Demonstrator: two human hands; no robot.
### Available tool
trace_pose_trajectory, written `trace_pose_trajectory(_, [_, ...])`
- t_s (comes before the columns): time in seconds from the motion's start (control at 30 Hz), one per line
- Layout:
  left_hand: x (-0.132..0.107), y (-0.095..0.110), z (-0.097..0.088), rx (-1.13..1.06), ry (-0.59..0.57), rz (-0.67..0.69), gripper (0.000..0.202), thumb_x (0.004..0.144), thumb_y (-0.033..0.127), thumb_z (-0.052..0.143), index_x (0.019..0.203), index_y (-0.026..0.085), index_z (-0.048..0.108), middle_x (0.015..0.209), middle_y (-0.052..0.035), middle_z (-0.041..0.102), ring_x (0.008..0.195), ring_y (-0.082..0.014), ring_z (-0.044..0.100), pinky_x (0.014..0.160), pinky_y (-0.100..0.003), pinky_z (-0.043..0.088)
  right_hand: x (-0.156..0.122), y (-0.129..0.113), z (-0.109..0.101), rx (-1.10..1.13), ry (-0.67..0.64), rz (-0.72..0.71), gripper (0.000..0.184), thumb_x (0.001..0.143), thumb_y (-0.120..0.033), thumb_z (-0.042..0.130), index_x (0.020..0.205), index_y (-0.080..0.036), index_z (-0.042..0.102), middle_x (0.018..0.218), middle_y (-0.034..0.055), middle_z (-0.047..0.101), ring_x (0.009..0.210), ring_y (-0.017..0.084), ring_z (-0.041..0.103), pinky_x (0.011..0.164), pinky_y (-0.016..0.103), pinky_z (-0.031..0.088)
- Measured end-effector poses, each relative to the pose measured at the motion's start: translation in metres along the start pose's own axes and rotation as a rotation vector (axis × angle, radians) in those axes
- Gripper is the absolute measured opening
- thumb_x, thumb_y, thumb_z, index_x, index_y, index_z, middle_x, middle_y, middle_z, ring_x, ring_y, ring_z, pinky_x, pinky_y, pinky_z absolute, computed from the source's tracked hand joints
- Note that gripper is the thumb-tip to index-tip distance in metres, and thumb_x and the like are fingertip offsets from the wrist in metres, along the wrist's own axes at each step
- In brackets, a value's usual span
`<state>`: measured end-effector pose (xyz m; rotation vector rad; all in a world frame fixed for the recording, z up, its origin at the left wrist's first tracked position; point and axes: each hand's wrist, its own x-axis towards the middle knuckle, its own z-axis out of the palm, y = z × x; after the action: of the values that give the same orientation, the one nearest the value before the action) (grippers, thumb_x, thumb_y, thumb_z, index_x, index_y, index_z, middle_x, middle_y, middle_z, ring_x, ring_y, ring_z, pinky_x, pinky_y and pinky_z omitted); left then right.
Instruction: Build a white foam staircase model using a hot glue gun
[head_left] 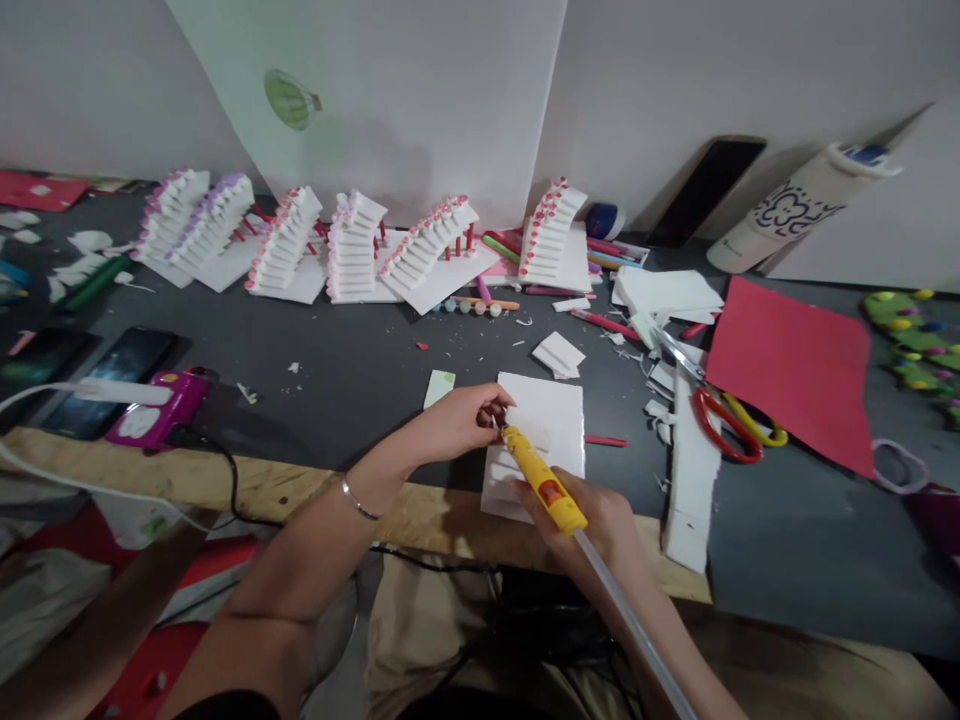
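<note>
The right hand (pixel 598 518) holds a yellow glue gun (pixel 534 472) toward eleven o'clock, apparently to reach the narrowed left hand (pixel 459 422), its contents unclear.

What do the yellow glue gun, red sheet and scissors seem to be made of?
Glue gun: probably hard plastic, judging by its smooth, molded-looking casing.
Red sheet: perhaps paper or thin foam, from its flat, matte surface; which is unclear.
Scissors: blades apparently metal, with a silvery shine; handles probably smooth plastic, given their solid red and yellow.
</note>
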<state>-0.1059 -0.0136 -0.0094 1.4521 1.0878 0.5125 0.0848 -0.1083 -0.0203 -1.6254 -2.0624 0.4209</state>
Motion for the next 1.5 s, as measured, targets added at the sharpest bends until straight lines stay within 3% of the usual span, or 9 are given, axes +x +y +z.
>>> trace_pose_trajectory(0.2, [0.001, -0.002, 0.000, 0.003, -0.008, -0.001, 0.031, 0.071, 0.015, 0.071, 0.098, 0.016, 0.058, 0.077, 0.0032, 0.057, 0.070, -0.0114, 0.052, 0.069, -0.025, 0.043, -0.005, 0.002, -0.011, -0.012, 0.016, 0.002, 0.043, 0.094, -0.051, 0.049, 0.062, -0.022, 0.053, 0.051, 0.0005, 0.058, 0.043, 0.013, 0.053, 0.047, 0.024, 0.032])
trace_pose_trajectory(0.63, [0.002, -0.007, -0.001, 0.089, 0.017, 0.026, 0.033, 0.072, 0.021, 0.073, 0.102, 0.018, 0.058, 0.082, 0.0012, 0.061, 0.075, -0.0136, 0.056, 0.072, -0.027, 0.045, -0.007, 0.012, -0.015, 0.011, -0.019, 0.046, 0.048, 0.092, -0.055, 0.049, 0.057, -0.023, 0.051, 0.045, -0.0005, 0.052, 0.038, 0.012, 0.046, 0.044, 0.026, 0.028])
trace_pose_trajectory(0.9, [0.001, -0.004, -0.001, 0.060, 0.015, 0.010, 0.033, 0.072, 0.021, 0.074, 0.101, 0.017, 0.058, 0.081, 0.0013, 0.061, 0.073, -0.0131, 0.055, 0.070, -0.027, 0.044, -0.011, 0.018, -0.023, 0.106, -0.075, 0.169, 0.049, 0.087, -0.061, 0.053, 0.055, -0.024, 0.051, 0.045, -0.0015, 0.050, 0.040, 0.012, 0.045, 0.043, 0.027, 0.030])
trace_pose_trajectory(1.13, [-0.001, 0.001, -0.002, 0.026, 0.010, -0.008, 0.032, 0.072, 0.020, 0.073, 0.099, 0.017, 0.058, 0.083, 0.0008, 0.061, 0.072, -0.0121, 0.054, 0.071, -0.028, 0.044, -0.015, 0.015, -0.028, 0.053, -0.023, 0.264, 0.052, 0.089, -0.062, 0.050, 0.053, -0.024, 0.048, 0.044, -0.0015, 0.048, 0.041, 0.013, 0.045, 0.046, 0.028, 0.028])
trace_pose_trajectory(1.3, [-0.001, 0.001, -0.002, 0.040, 0.021, 0.000, 0.034, 0.071, 0.020, 0.074, 0.101, 0.017, 0.058, 0.081, 0.0011, 0.060, 0.075, -0.0130, 0.055, 0.072, -0.028, 0.045, -0.012, 0.008, -0.029, 0.151, -0.022, 0.320, 0.051, 0.087, -0.064, 0.051, 0.056, -0.024, 0.054, 0.045, -0.0006, 0.052, 0.044, 0.015, 0.049, 0.046, 0.028, 0.031])
trace_pose_trajectory(1.5, [-0.002, 0.002, -0.002, 0.063, 0.010, 0.010, 0.031, 0.074, 0.020, 0.072, 0.102, 0.017, 0.059, 0.080, 0.0016, 0.059, 0.074, -0.0129, 0.054, 0.071, -0.027, 0.044, 0.002, 0.008, -0.024, 0.208, -0.111, 0.245, 0.048, 0.086, -0.064, 0.052, 0.059, -0.023, 0.056, 0.048, -0.0004, 0.055, 0.044, 0.014, 0.049, 0.045, 0.025, 0.033])
